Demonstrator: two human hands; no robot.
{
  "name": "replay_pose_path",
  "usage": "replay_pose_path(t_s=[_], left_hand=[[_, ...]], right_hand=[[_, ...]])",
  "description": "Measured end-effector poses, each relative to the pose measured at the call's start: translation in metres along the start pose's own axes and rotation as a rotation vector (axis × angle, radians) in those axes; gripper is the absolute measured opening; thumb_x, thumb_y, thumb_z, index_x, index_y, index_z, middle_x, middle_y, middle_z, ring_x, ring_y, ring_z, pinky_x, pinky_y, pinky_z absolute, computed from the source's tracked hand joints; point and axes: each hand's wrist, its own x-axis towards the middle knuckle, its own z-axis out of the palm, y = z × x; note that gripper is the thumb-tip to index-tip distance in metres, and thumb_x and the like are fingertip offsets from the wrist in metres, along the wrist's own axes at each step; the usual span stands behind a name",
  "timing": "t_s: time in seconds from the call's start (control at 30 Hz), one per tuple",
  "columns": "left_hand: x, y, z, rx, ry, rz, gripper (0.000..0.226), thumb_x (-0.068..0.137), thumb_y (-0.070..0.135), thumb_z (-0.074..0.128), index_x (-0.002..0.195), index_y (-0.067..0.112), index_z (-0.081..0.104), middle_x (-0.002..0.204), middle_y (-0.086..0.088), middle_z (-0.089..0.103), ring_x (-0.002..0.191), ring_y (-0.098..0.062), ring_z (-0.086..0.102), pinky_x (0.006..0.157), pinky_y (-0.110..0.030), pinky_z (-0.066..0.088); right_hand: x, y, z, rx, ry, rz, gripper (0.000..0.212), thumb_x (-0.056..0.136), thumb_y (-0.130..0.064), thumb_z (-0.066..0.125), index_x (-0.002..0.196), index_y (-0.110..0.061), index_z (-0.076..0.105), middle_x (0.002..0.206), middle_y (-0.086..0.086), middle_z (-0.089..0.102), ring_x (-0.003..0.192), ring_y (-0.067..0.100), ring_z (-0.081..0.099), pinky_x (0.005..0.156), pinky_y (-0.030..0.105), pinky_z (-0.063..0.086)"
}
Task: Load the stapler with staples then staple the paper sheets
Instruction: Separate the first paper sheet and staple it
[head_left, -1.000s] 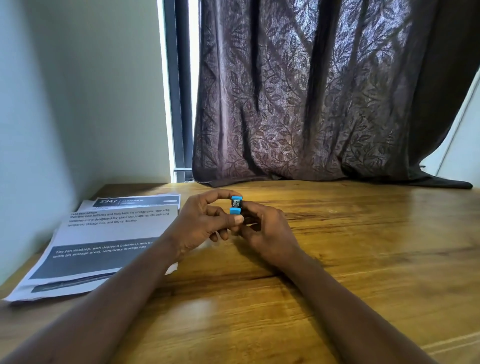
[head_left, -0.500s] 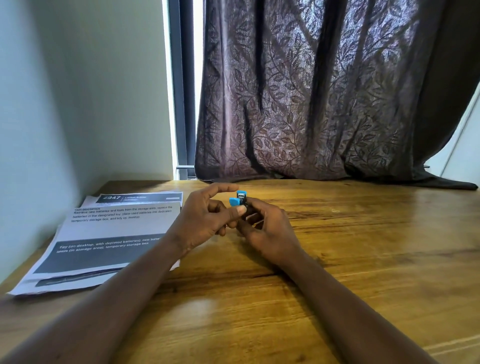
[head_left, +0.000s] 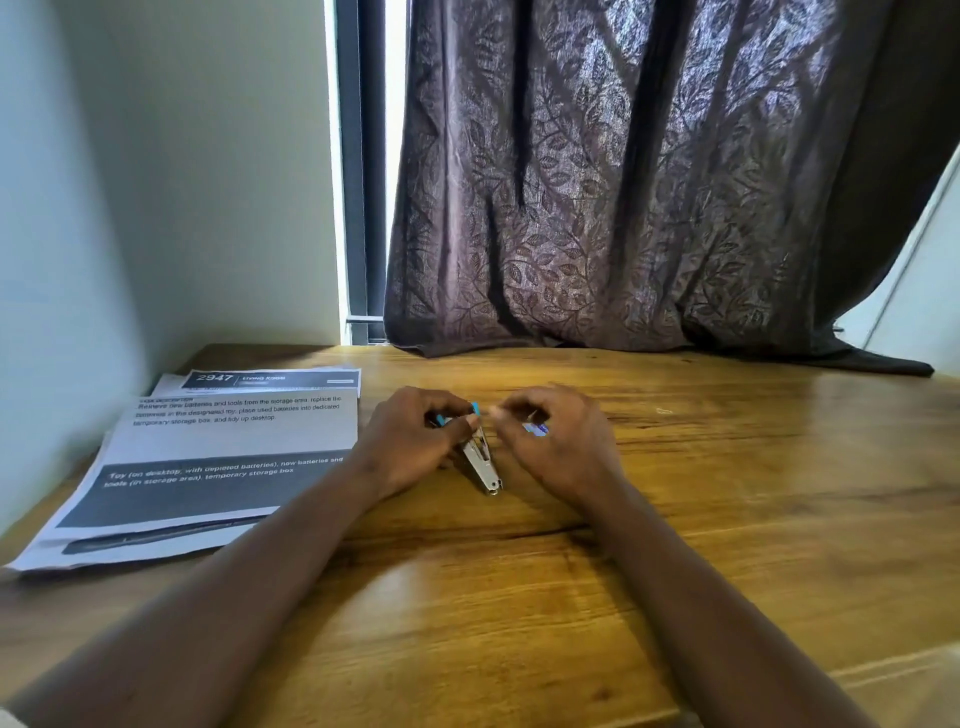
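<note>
A small blue stapler (head_left: 480, 460) is swung open on the wooden table (head_left: 727, 493); its silver metal magazine points toward me. My left hand (head_left: 410, 447) grips its blue far end. My right hand (head_left: 558, 441) is just to the right, fingers curled, thumb and forefinger pinched close to the stapler's blue tip. A small blue and white object (head_left: 535, 429), blurred, sits inside that hand. The printed paper sheets (head_left: 218, 457) lie in a loose stack to the left of my left hand.
A dark patterned curtain (head_left: 649, 208) hangs down onto the table's far edge. A pale wall (head_left: 130, 208) closes the left side, right beside the papers. The table's front edge runs at the lower right (head_left: 883, 670).
The stapler, held up closed between both hands, has come down to the table and swung open. My right hand has drawn apart to the right.
</note>
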Motion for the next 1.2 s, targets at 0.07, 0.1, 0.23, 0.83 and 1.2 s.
replay_pose_path(t_s=[0.07, 0.1, 0.23, 0.83, 1.2], left_hand=[[-0.001, 0.000, 0.002, 0.145, 0.002, 0.053, 0.016, 0.093, 0.038, 0.072, 0.105, 0.031, 0.079, 0.089, 0.015, 0.076, 0.079, -0.004, 0.069, 0.074, -0.023, 0.054], [-0.001, 0.000, 0.003, 0.224, 0.008, 0.084, 0.017, 0.093, 0.041, 0.071, 0.105, 0.033, 0.079, 0.094, 0.018, 0.075, 0.085, -0.002, 0.066, 0.076, -0.023, 0.047], [-0.003, 0.002, 0.011, 0.326, 0.009, 0.156, 0.023, 0.095, 0.042, 0.066, 0.110, 0.029, 0.077, 0.106, 0.013, 0.075, 0.093, -0.006, 0.060, 0.079, -0.025, 0.040], [-0.016, 0.012, 0.020, 0.448, -0.039, 0.241, 0.019, 0.096, 0.040, 0.061, 0.105, 0.029, 0.074, 0.103, 0.009, 0.071, 0.099, -0.014, 0.063, 0.087, -0.037, 0.051], [-0.025, 0.017, -0.042, 0.648, 0.359, 0.265, 0.029, 0.087, 0.042, 0.074, 0.112, 0.026, 0.072, 0.123, 0.001, 0.067, 0.114, -0.020, 0.057, 0.087, -0.032, 0.043]], right_hand=[[0.004, 0.010, -0.003, -0.157, 0.047, 0.086, 0.044, 0.084, -0.062, 0.064, 0.113, -0.029, 0.072, 0.110, -0.011, 0.068, 0.107, 0.014, 0.061, 0.087, 0.034, 0.052], [0.004, 0.015, -0.005, -0.235, 0.004, 0.139, 0.051, 0.083, -0.065, 0.064, 0.120, -0.030, 0.069, 0.117, -0.008, 0.066, 0.113, 0.016, 0.058, 0.090, 0.035, 0.051], [0.003, 0.024, -0.002, -0.313, -0.123, 0.286, 0.057, 0.082, -0.057, 0.069, 0.131, -0.028, 0.062, 0.128, 0.000, 0.063, 0.119, 0.022, 0.056, 0.097, 0.038, 0.049], [-0.025, 0.040, -0.037, -0.485, 0.126, 0.267, 0.042, 0.092, -0.048, 0.059, 0.129, -0.029, 0.058, 0.132, -0.001, 0.056, 0.126, 0.024, 0.044, 0.104, 0.043, 0.034], [-0.033, 0.000, -0.008, -0.159, -0.270, -0.364, 0.054, 0.087, -0.065, 0.047, 0.127, -0.031, 0.061, 0.124, -0.010, 0.055, 0.116, 0.009, 0.050, 0.095, 0.028, 0.041]])
